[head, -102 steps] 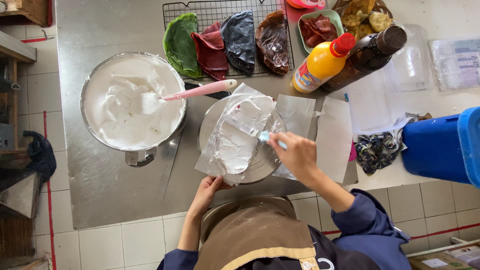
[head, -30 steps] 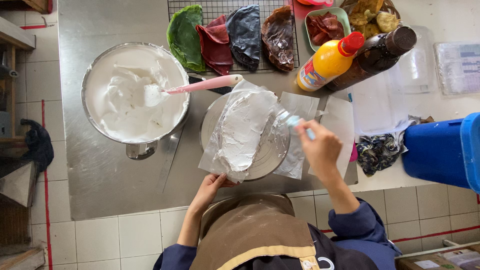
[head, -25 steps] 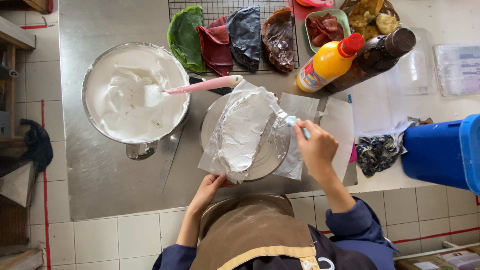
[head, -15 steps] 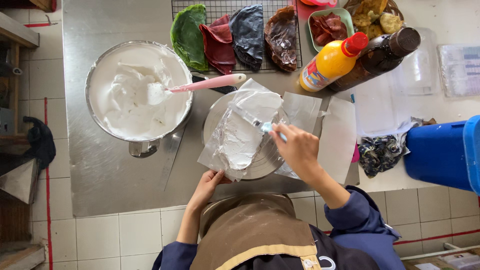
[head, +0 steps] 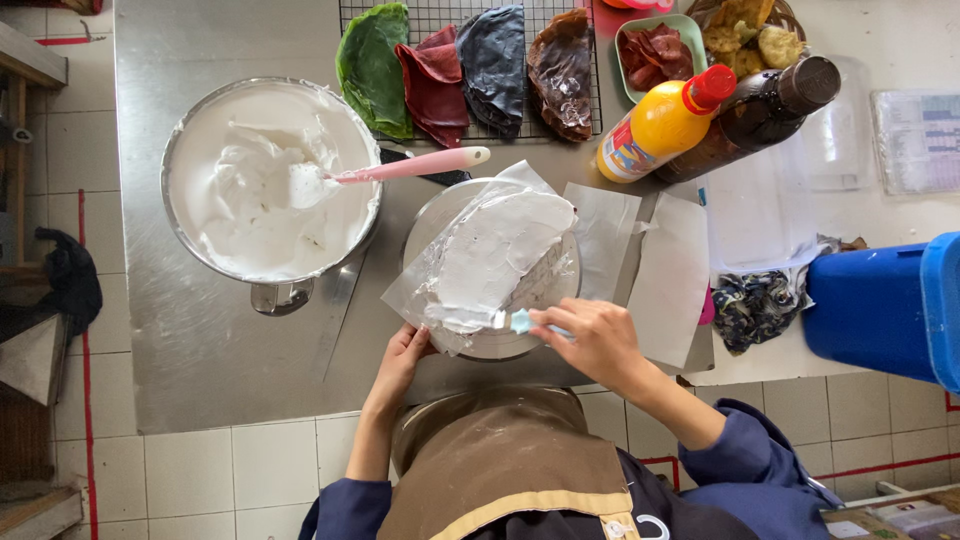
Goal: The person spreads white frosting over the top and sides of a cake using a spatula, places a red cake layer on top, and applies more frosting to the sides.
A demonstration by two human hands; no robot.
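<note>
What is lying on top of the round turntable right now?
On the turntable lies a clear sheet spread with white cream; the right hand holds a spatula on it. The turntable's top is mostly covered.
</note>
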